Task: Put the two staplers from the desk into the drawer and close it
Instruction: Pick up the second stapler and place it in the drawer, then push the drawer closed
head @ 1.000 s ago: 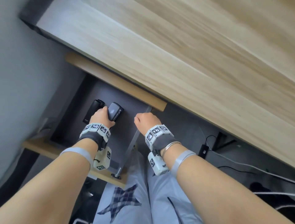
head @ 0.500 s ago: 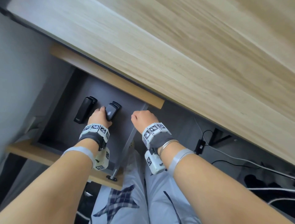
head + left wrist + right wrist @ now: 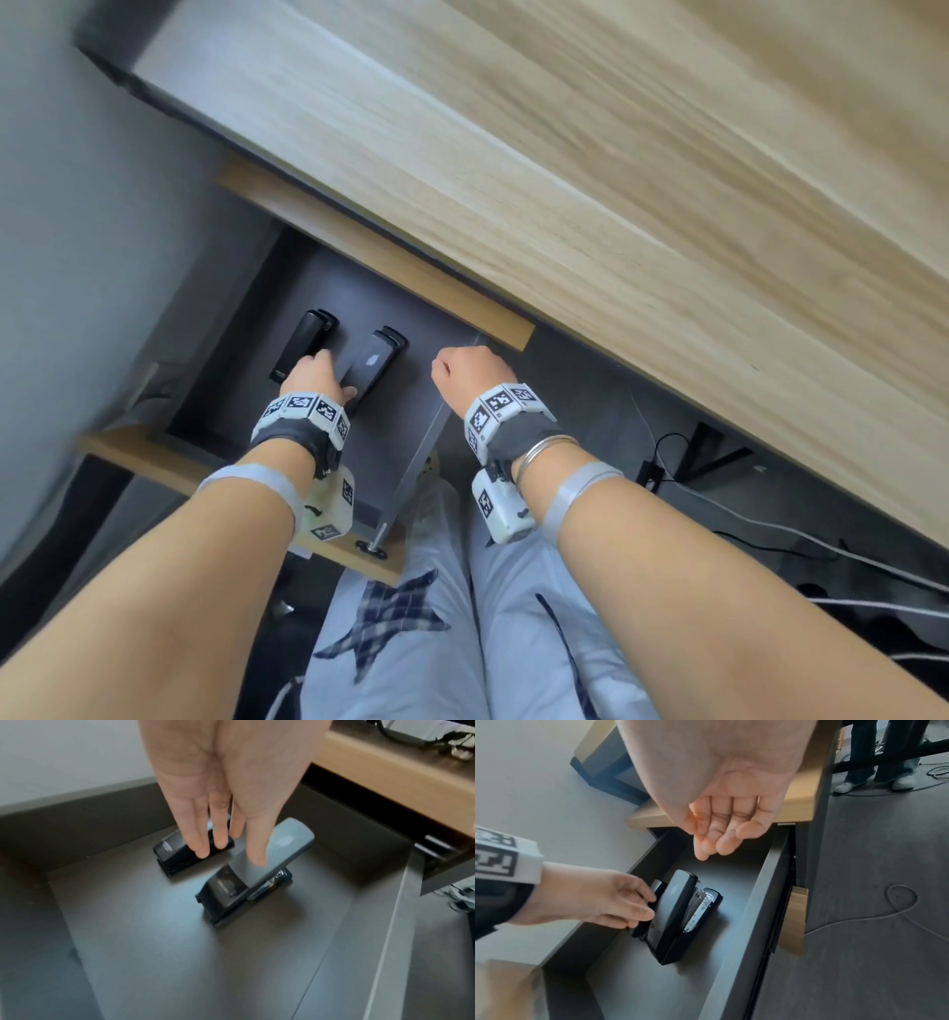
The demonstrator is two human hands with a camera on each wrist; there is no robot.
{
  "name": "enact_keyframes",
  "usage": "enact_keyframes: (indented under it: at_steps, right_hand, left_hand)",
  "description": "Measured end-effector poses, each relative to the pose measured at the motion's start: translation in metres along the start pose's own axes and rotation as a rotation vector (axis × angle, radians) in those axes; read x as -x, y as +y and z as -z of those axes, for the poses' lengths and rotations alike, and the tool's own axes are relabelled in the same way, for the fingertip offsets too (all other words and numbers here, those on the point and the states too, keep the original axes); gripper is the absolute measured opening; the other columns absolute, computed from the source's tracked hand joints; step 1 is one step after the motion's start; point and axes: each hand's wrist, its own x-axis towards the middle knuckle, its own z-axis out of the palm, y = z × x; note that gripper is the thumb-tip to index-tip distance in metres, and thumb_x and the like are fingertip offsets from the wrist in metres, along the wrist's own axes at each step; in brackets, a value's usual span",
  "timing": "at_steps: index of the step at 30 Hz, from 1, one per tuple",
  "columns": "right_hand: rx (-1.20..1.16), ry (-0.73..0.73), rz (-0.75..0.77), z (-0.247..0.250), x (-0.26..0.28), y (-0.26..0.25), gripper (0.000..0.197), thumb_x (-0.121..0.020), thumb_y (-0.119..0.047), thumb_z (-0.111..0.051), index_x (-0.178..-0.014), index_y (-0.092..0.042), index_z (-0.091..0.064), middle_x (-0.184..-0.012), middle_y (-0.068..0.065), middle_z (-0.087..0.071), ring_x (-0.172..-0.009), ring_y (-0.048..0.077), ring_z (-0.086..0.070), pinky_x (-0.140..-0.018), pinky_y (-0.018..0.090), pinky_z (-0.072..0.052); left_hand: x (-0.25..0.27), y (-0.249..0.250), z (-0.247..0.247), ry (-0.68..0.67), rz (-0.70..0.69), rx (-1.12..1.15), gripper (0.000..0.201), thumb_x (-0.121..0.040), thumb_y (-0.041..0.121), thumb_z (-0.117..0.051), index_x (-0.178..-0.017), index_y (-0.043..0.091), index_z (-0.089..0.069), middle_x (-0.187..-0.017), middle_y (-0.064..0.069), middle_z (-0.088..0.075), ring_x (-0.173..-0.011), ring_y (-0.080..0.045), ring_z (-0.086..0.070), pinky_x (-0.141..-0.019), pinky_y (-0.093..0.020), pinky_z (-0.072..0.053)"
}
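Observation:
The dark grey drawer (image 3: 405,431) stands pulled out under the desk. Two staplers lie side by side on its floor (image 3: 180,943). The black stapler (image 3: 300,342) (image 3: 172,852) is on the left, and the grey-topped stapler (image 3: 372,362) (image 3: 290,839) (image 3: 672,912) is to its right. My left hand (image 3: 328,372) (image 3: 231,852) (image 3: 649,906) hangs between them with straight fingers; its thumb lies against the grey-topped one. My right hand (image 3: 462,370) (image 3: 718,841) hovers over the drawer's right wall (image 3: 744,943), loosely curled and holding nothing.
The wooden desk top (image 3: 565,205) overhangs the drawer's back. A pale wall (image 3: 77,257) is close on the left. The drawer's wooden front panel (image 3: 154,462) is near my legs (image 3: 411,642). Cables (image 3: 770,524) run over the floor at right.
My left hand gripped the grey-topped stapler a second ago; now that stapler rests on the drawer floor and the fingers have straightened off it. The right hand has stayed put.

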Motion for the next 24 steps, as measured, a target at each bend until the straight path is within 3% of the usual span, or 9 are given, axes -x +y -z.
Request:
enact_keyframes:
  at_steps: [6,10,14,16,19,21,24]
  right_hand:
    - [-0.004,0.016,0.036,0.017,0.026,-0.017,0.029,-0.099,-0.019,-0.030,-0.079,-0.012,-0.049,-0.080,0.009,-0.053,-0.070,0.028,-0.048,-0.044,0.021,-0.023]
    - [0.021,0.019,0.052,0.023,0.040,-0.030,0.030,-0.098,-0.017,-0.031,-0.073,-0.011,-0.046,-0.067,0.006,-0.048,-0.067,0.028,-0.046,-0.044,0.023,-0.023]
    - [0.050,0.021,0.093,0.024,0.049,-0.040,0.029,-0.098,-0.017,-0.031,-0.079,-0.010,-0.052,-0.077,0.009,-0.054,-0.070,0.029,-0.049,-0.056,0.026,-0.033]
    - [0.064,0.022,0.110,0.022,0.051,-0.043,0.030,-0.097,-0.018,-0.031,-0.082,-0.009,-0.056,-0.079,0.009,-0.055,-0.070,0.029,-0.050,-0.060,0.028,-0.035]
    - [0.082,0.017,0.122,0.017,0.052,-0.045,0.032,-0.097,-0.018,-0.031,-0.082,-0.006,-0.056,-0.078,0.009,-0.054,-0.069,0.029,-0.050,-0.059,0.028,-0.035]
    - [0.092,0.012,0.122,0.012,0.051,-0.044,0.033,-0.097,-0.018,-0.031,-0.087,-0.004,-0.059,-0.079,0.009,-0.054,-0.070,0.029,-0.049,-0.061,0.029,-0.035]
    - [0.099,0.003,0.120,0.004,0.051,-0.039,0.035,-0.097,-0.019,-0.031,-0.093,-0.004,-0.062,-0.081,0.009,-0.054,-0.072,0.029,-0.050,-0.063,0.029,-0.036]
  left_hand:
    - [0.041,-0.043,0.020,0.012,0.085,-0.033,0.032,-0.089,0.015,-0.056,-0.120,0.004,-0.055,-0.122,-0.019,-0.059,-0.114,-0.035,-0.057,-0.092,-0.038,-0.047]
    - [0.071,-0.072,0.024,-0.023,0.173,-0.054,0.027,-0.089,0.013,-0.052,-0.113,0.006,-0.058,-0.114,-0.019,-0.065,-0.103,-0.035,-0.062,-0.082,-0.034,-0.049]
    - [0.096,-0.096,0.020,-0.073,0.259,-0.089,0.025,-0.086,0.015,-0.058,-0.107,0.003,-0.063,-0.105,-0.018,-0.068,-0.085,-0.032,-0.060,-0.072,-0.032,-0.047]
    - [0.105,-0.103,0.016,-0.126,0.327,-0.106,0.027,-0.082,0.013,-0.064,-0.105,0.001,-0.068,-0.104,-0.018,-0.069,-0.082,-0.032,-0.061,-0.075,-0.032,-0.051]
    - [0.112,-0.110,0.005,-0.165,0.382,-0.097,0.033,-0.085,0.017,-0.063,-0.115,0.002,-0.066,-0.120,-0.016,-0.066,-0.104,-0.033,-0.065,-0.090,-0.035,-0.051]
    - [0.112,-0.114,-0.005,-0.169,0.389,-0.041,0.034,-0.090,0.018,-0.058,-0.120,0.004,-0.064,-0.128,-0.013,-0.063,-0.112,-0.031,-0.063,-0.094,-0.033,-0.049]
    - [0.107,-0.113,-0.017,-0.200,0.403,0.043,0.035,-0.093,0.021,-0.055,-0.120,0.001,-0.063,-0.122,-0.016,-0.064,-0.100,-0.031,-0.063,-0.089,-0.032,-0.048]
